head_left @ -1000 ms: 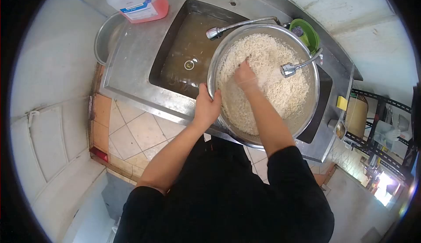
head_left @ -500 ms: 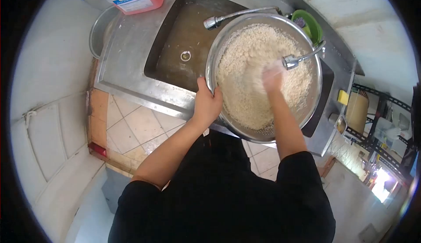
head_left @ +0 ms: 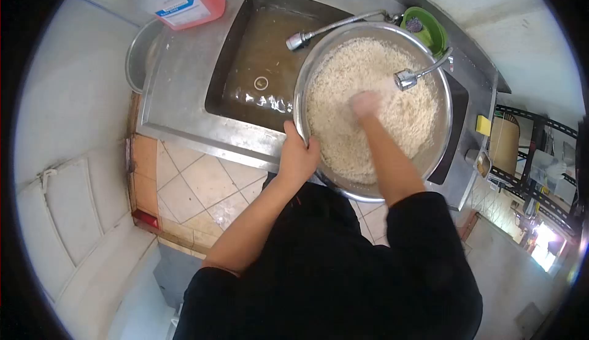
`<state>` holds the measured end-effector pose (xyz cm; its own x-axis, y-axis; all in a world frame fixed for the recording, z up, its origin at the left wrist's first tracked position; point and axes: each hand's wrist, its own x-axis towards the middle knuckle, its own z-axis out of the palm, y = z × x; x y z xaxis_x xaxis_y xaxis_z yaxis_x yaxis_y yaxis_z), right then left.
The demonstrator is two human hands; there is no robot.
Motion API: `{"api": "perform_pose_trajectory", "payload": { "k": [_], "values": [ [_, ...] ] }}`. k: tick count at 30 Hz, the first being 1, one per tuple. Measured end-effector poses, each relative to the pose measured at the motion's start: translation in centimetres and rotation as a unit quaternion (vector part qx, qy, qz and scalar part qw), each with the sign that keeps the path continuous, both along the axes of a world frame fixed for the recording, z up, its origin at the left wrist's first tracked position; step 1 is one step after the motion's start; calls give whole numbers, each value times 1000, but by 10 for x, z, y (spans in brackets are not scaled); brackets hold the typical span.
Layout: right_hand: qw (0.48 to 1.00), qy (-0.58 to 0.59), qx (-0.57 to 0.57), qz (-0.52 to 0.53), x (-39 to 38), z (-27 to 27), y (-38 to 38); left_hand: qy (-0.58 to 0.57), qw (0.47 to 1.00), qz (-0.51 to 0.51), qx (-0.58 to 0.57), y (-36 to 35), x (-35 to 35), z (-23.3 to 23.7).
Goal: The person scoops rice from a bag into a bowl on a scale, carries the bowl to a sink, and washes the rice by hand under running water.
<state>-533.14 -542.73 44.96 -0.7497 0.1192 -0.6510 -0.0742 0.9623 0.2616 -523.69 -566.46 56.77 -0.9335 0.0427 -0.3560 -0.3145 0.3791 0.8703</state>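
A large round metal bowl [head_left: 446, 125] rests over the right part of the sink, filled with pale wet grains [head_left: 343, 119] that look like rice. My left hand [head_left: 300, 156] is closed round the bowl's left rim, thumb on top. Down in the grains near the bowl's middle is my right hand [head_left: 366, 104]; its fingers are hidden and smeared by motion. A faucet head [head_left: 405, 80] hangs over the grains, just right of that hand.
Murky water stands in the left sink basin [head_left: 251, 64], with a second faucet head [head_left: 296, 41] above it. A jug of pink liquid [head_left: 211, 0] is at the back left. Behind the bowl sits a green bowl [head_left: 435, 36]. A yellow sponge [head_left: 483, 125] lies at the right.
My right hand has moved a little left within the grains. My left hand keeps hold of the rim. The whole view has shifted slightly.
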Motion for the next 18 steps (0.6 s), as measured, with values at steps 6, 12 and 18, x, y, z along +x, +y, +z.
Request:
{"api": "perform_pose_trajectory", "payload": {
  "k": [6, 12, 18],
  "values": [
    [910, 162, -381, -18, 85, 26, 0, 71, 993, 87, 35, 6, 6, -17],
    [892, 64, -424, -142, 78, 167, 19, -21, 1000, 8, -11, -8, -4, -3],
    [804, 123, -526, -249, 53, 379, 6, 37, 995, -87, 16, -16, -12, -47]
  ]
}}
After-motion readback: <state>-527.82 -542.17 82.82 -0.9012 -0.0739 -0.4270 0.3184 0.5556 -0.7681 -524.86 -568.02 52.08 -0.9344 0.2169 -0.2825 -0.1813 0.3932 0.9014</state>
